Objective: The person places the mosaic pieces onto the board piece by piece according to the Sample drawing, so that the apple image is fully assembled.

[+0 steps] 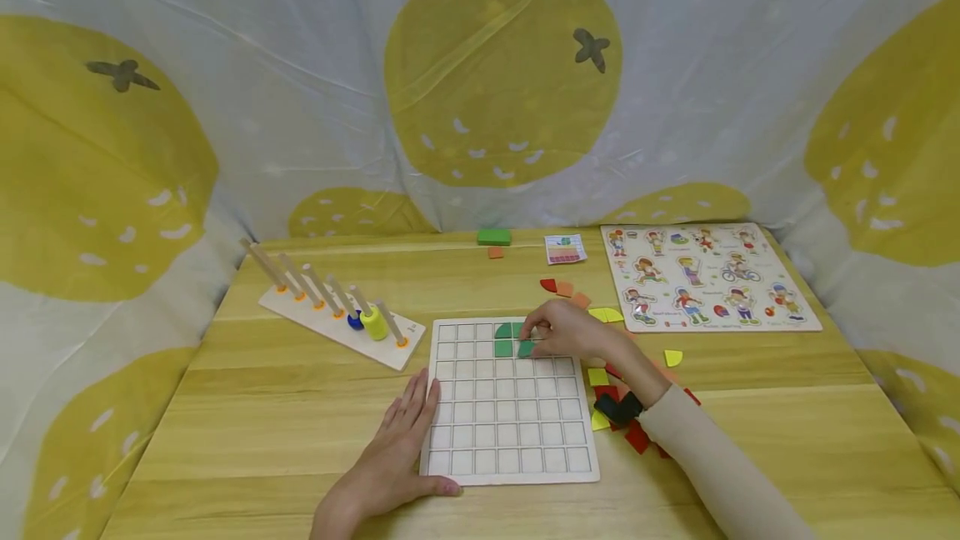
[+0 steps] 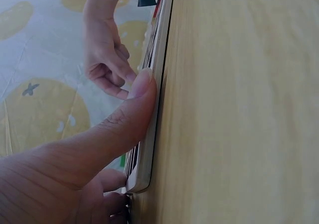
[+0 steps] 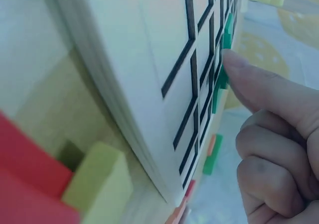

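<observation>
A white grid board (image 1: 486, 412) lies in front of me, with several green tiles (image 1: 503, 348) together in its far rows, one with a rounded corner. My right hand (image 1: 564, 330) is over that group, thumb and forefinger pinching a green tile (image 1: 526, 349) right at the board's surface. In the right wrist view the thumb (image 3: 249, 77) lies against green, and the other fingers are curled in. My left hand (image 1: 397, 448) rests along the board's left edge with fingers extended. Its thumb (image 2: 124, 107) lies on the near edge in the left wrist view.
Loose red, yellow and orange tiles (image 1: 637, 438) are scattered right of the board, under the right forearm. A peg stand (image 1: 330, 319) with beads stands left. Behind are a green block (image 1: 493, 237), a small pattern card (image 1: 565, 249) and a picture puzzle (image 1: 705, 277).
</observation>
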`<state>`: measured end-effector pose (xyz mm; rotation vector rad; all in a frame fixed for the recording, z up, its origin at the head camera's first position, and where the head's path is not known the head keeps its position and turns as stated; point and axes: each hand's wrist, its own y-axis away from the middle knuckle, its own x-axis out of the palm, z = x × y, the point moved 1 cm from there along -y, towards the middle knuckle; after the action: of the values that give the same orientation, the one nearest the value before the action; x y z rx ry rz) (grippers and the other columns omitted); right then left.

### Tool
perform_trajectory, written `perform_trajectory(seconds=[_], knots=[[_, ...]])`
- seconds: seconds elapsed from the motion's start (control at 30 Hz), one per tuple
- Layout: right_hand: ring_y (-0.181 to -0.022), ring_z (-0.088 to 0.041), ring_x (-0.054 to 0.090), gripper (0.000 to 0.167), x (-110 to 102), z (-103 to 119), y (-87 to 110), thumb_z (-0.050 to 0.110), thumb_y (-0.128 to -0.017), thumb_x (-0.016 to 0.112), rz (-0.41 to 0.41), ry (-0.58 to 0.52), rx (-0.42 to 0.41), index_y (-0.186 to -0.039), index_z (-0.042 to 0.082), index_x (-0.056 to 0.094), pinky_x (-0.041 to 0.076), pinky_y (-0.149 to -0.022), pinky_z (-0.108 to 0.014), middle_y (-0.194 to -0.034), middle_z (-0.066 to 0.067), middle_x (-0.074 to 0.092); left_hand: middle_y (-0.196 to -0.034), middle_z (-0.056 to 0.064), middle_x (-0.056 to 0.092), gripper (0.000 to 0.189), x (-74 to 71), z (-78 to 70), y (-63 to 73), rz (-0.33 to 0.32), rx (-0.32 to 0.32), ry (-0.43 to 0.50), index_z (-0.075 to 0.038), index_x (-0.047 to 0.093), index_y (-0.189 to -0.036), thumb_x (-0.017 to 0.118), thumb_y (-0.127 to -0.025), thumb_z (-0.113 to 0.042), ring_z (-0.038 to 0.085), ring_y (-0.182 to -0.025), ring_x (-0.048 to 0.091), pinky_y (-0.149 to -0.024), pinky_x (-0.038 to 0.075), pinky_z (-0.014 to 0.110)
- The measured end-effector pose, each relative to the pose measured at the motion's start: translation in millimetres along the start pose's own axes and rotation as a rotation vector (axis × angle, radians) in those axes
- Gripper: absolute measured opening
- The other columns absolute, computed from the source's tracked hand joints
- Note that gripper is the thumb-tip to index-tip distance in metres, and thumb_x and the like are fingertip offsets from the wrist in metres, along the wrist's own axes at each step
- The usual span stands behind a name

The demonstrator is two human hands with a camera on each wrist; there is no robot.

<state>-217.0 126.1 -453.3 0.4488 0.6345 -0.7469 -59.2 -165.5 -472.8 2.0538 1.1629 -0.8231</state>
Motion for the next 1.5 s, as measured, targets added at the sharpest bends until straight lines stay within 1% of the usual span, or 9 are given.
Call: perform_trajectory(seconds=[0.13, 0.23, 0.37, 0.47, 0.6, 0.73, 1.17, 1.43, 1.5], knots=[[-0.052, -0.008, 0.023, 0.016, 0.5, 3.7, -2.7, 0.005, -0.087, 0.081, 0.014, 0.021, -0.011, -0.102, 0.007, 0.079, 0.027, -0.056, -0.019, -0.054, 0.008, 0.032, -0.174, 0.021, -0.003, 0.138, 0.4, 0.5, 0.0, -0.001, 0.003, -0.007, 0.0, 0.011, -0.165, 0.088, -0.068, -0.061, 0.041, -0.162, 0.001, -0.128, 0.009, 0.061], [-0.051, -0.008, 0.022, 0.018, 1.3, 5.3, -2.7, 0.001, -0.086, 0.08, -0.001, -0.005, -0.001, -0.103, 0.006, 0.08, 0.029, -0.056, -0.019, -0.051, 0.008, 0.032, -0.174, 0.022, -0.001, 0.138, 0.8, 0.7, 0.1, -0.009, 0.007, -0.017, 0.001, 0.012, -0.165, 0.088, -0.068, -0.061, 0.041, -0.162, 0.002, -0.128, 0.011, 0.062], [-0.052, -0.011, 0.022, 0.018, 3.6, 6.4, -0.4, -0.003, -0.086, 0.078, -0.07, -0.083, 0.059, -0.101, 0.007, 0.082, 0.026, -0.055, -0.021, -0.054, 0.005, 0.035, -0.174, 0.022, 0.0, 0.137, 1.0, 0.7, 0.0, -0.016, 0.011, -0.026, 0.0, 0.012, -0.165, 0.088, -0.068, -0.061, 0.042, -0.162, 0.004, -0.128, 0.013, 0.063], [-0.053, -0.013, 0.024, 0.015, 6.6, 6.9, 2.2, 0.0, -0.084, 0.082, -0.131, -0.125, 0.106, -0.097, 0.007, 0.083, 0.024, -0.054, -0.022, -0.059, 0.003, 0.04, -0.174, 0.022, 0.0, 0.137, 0.5, 0.4, -0.1, -0.017, 0.014, -0.024, 0.001, 0.012, -0.165, 0.088, -0.068, -0.06, 0.042, -0.162, 0.004, -0.128, 0.012, 0.063], [-0.053, -0.012, 0.029, 0.016, 12.5, 5.9, 3.1, 0.005, -0.081, 0.087, -0.18, -0.128, 0.142, -0.096, 0.006, 0.083, 0.026, -0.053, -0.021, -0.059, 0.003, 0.041, -0.174, 0.023, 0.001, 0.137, 0.0, 0.1, -0.1, -0.019, 0.017, -0.03, 0.001, 0.013, -0.165, 0.088, -0.068, -0.06, 0.043, -0.161, 0.004, -0.128, 0.013, 0.062], [-0.051, -0.012, 0.03, 0.017, 17.5, 5.5, 2.6, 0.006, -0.08, 0.087, -0.204, -0.124, 0.193, -0.096, 0.008, 0.084, 0.026, -0.053, -0.02, -0.057, 0.003, 0.042, -0.174, 0.023, 0.001, 0.137, 0.1, 0.5, 0.1, -0.014, 0.017, -0.036, 0.001, 0.013, -0.164, 0.087, -0.068, -0.061, 0.043, -0.161, 0.005, -0.128, 0.013, 0.062], [-0.063, -0.015, 0.041, 0.014, 17.5, 8.1, 0.7, 0.008, -0.081, 0.087, -0.233, -0.136, 0.258, -0.092, 0.014, 0.085, 0.03, -0.054, -0.021, -0.075, -0.003, 0.061, -0.174, 0.023, 0.001, 0.137, 1.1, 1.3, -1.6, -0.018, 0.022, -0.039, 0.001, 0.013, -0.164, 0.087, -0.068, -0.062, 0.043, -0.161, 0.005, -0.128, 0.013, 0.062], [-0.061, -0.014, 0.038, 0.015, 17.5, 3.7, 1.9, 0.004, -0.081, 0.086, -0.222, -0.234, 0.256, -0.094, 0.01, 0.085, 0.028, -0.053, -0.021, -0.078, -0.007, 0.063, -0.174, 0.024, 0.001, 0.138, 1.8, 0.0, -1.4, -0.022, 0.019, -0.046, 0.002, 0.013, -0.164, 0.087, -0.068, -0.063, 0.043, -0.161, 0.005, -0.128, 0.014, 0.063], [-0.061, -0.014, 0.037, 0.014, 17.0, 2.7, 3.3, 0.004, -0.082, 0.086, -0.225, -0.244, 0.248, -0.095, 0.01, 0.085, 0.027, -0.053, -0.021, -0.084, -0.008, 0.069, -0.174, 0.023, 0.001, 0.138, 1.7, -0.3, -1.3, -0.023, 0.018, -0.038, 0.002, 0.013, -0.164, 0.088, -0.068, -0.062, 0.043, -0.161, 0.005, -0.128, 0.013, 0.063]])
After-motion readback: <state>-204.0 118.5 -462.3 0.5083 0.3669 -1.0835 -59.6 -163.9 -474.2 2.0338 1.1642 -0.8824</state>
